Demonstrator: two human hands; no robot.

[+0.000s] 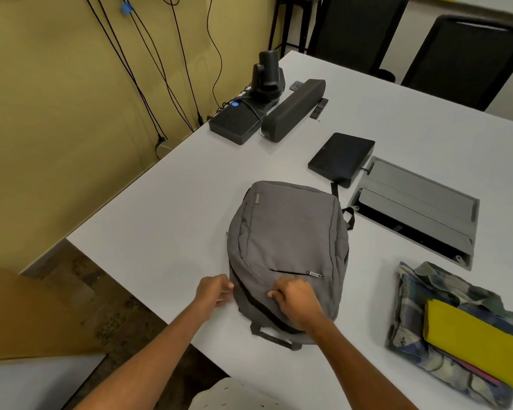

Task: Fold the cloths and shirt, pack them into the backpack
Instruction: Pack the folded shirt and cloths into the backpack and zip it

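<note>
Grey backpack (290,247) flat on white table (160,220), front panel up, carry handle toward near edge, main zip partly open along near-left side as a dark gap. Left hand (214,291) at bag's near-left corner, fingers curled in tight at the zip line; seems pinched on zip pull or fabric edge, can't tell which. Right hand (293,300) on top of front panel just beside the gap, fingers bunched, gripping a fold of bag fabric. Front pocket zip just above right hand, pull at its right end.

Folded plaid shirt (412,329) at right, near table edge, well apart from bag. Yellow cloth (468,344) folded, lying on shirt; thin pink cloth (474,369) edge showing under it.

Farther back: black tablet (341,158), open grey cable hatch (418,202) beside it, soundbar (293,110), conf camera (268,75), black box (237,119) w/ cables up yellow wall
</note>
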